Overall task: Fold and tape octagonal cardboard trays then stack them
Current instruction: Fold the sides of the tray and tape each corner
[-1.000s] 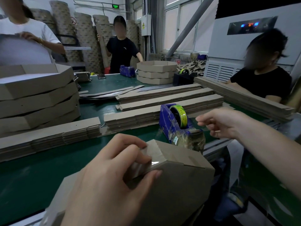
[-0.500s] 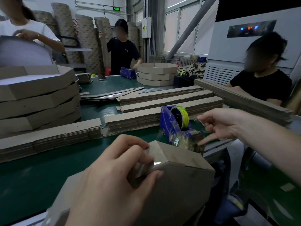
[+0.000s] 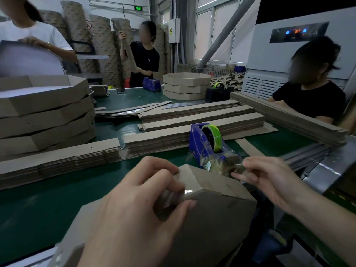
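here, nearest, the left hand point(image 3: 138, 205) grips a folded corner of the tray point(image 3: 212, 214), fingers over the rim and thumb on the outer wall by a shiny taped seam. the tray leans at the near edge of the green table point(image 3: 38, 205). the right hand point(image 3: 269, 178), apart from the left, seems to pinch the tape point(image 3: 229, 166) end at the blue dispenser point(image 3: 198, 143). white lettering on the dispenser's side is too blurred to read. behind lie flat strips point(image 3: 57, 160), then tray stacks left point(image 3: 44, 112) and far point(image 3: 185, 86). a green sign point(image 3: 138, 8) is unreadable.
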Demonstrator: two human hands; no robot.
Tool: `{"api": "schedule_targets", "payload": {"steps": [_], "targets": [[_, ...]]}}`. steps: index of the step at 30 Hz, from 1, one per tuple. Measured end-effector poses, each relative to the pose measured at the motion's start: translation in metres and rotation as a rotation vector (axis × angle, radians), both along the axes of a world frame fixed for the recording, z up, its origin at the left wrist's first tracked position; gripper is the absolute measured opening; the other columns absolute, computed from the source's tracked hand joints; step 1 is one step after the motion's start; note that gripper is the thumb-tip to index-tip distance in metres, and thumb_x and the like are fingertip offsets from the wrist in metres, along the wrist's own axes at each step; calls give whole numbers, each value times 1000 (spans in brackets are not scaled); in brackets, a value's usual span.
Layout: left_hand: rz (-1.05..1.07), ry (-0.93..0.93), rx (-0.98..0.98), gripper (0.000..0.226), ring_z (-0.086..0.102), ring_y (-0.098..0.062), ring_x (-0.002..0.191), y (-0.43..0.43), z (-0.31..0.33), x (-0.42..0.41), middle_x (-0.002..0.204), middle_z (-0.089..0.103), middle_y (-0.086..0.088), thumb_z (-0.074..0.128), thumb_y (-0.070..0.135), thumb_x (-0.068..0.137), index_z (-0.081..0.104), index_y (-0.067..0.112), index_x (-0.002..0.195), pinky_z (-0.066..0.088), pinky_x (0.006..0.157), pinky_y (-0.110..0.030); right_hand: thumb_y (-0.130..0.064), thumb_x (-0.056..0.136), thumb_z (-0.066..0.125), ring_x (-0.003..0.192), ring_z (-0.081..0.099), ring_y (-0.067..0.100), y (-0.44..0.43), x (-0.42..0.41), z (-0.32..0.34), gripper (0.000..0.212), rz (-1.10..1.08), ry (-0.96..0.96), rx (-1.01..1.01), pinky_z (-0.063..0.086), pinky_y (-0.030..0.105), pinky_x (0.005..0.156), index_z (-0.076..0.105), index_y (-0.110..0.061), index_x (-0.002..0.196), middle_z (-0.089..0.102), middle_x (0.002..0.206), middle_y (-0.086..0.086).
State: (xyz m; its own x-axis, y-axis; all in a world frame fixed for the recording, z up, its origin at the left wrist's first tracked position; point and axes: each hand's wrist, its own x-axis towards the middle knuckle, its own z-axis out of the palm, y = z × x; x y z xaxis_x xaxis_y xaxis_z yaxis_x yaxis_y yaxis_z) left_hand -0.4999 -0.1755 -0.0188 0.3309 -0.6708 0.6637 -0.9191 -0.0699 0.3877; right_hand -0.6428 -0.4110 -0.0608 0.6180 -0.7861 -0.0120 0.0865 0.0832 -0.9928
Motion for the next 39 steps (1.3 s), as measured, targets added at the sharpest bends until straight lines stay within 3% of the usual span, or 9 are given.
{"api": "schedule_targets", "payload": {"steps": [3,5,7,9,12,16,21,27,39], "targets": [[-2,0,-9,27,58,5,78,-1,-1,-1,102,58,28,72,58,70,57,35,68,42,56,-8,-2,91,58,44,45,15,-6,-3,-11,19,-107,256,-97,56,22,61,67,2,75,38,46,7],[6,-9,-7,26,57,5,78,-1,-1,-1,101,58,28,74,54,71,57,35,68,41,56,-5,-8,89,63,43,53,9,-13,-8,-14,18,-158,471,-236,54,29,65,70,7,82,50,44,-2],[3,-11,-17,24,57,5,79,-1,-2,-1,101,58,27,73,52,68,56,35,68,43,62,-6,-13,86,68,54,58,14,-18,-15,-11,24,-167,650,-416,48,31,66,68,9,79,61,57,1],[-9,-9,-23,25,57,4,77,-2,-3,0,101,58,26,74,52,72,57,35,68,43,65,-7,-16,83,71,68,61,17,-12,-20,3,16,-142,697,-573,46,32,67,71,-4,73,67,76,1],[-17,0,-15,26,58,4,77,-3,-2,0,101,58,27,73,57,71,58,35,68,44,63,-5,-16,80,73,67,64,12,1,-19,36,13,-32,584,-715,45,26,66,68,-20,69,68,72,1],[-12,14,-7,26,59,3,75,-4,0,-1,100,58,26,65,62,67,58,37,70,44,63,-9,-18,75,75,67,67,13,23,-5,81,8,302,361,-685,53,24,63,69,-21,71,72,77,4],[-1,18,2,26,57,4,74,-2,0,-2,100,58,27,60,61,64,59,36,71,45,62,-14,-14,74,75,63,58,10,49,21,109,11,717,131,-499,47,17,57,69,-24,72,68,73,1],[1,7,11,27,59,3,74,1,0,-2,100,59,24,59,61,65,62,34,72,47,62,-19,4,82,64,53,51,7,50,53,103,25,809,448,-380,42,13,49,65,-16,66,64,65,2],[6,1,-37,34,57,-1,80,0,-2,0,103,57,18,63,60,62,55,29,74,45,62,-23,6,81,63,49,49,5,40,61,109,27,854,605,-355,41,12,45,67,-13,62,63,61,3]]}}
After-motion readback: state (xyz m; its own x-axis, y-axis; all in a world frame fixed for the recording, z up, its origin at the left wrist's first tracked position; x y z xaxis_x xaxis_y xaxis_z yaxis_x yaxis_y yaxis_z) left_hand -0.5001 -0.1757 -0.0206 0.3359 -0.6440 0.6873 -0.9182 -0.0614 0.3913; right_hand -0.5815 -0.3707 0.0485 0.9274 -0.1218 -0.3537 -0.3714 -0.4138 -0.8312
